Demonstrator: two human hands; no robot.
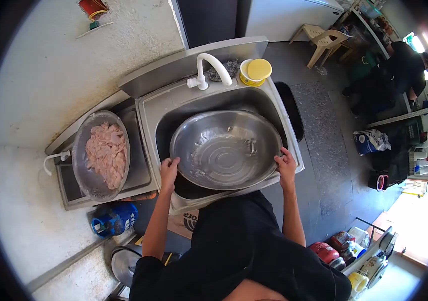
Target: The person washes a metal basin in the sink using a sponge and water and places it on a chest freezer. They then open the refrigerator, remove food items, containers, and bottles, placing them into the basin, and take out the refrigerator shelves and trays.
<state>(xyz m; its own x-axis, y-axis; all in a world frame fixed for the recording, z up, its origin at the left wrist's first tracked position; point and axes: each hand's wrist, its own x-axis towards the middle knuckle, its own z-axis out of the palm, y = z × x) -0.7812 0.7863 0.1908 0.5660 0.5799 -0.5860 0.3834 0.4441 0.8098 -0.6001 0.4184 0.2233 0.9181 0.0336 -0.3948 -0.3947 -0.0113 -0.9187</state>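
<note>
A wide, shiny metal basin rests in or just over the sink, with what looks like a little water in it. My left hand grips its rim at the lower left, thumb on top. On the opposite side, my right hand is closed on the rim at the right. Behind the basin stands a white faucet. To the left, a second metal basin holds a heap of raw, pale pink meat pieces, probably chicken; neither hand touches it.
A yellow-lidded tub and a steel scourer sit on the sink's back edge. Another white faucet is at far left. A blue gas cylinder stands below. A person in dark clothes bends at the right, near a plastic chair.
</note>
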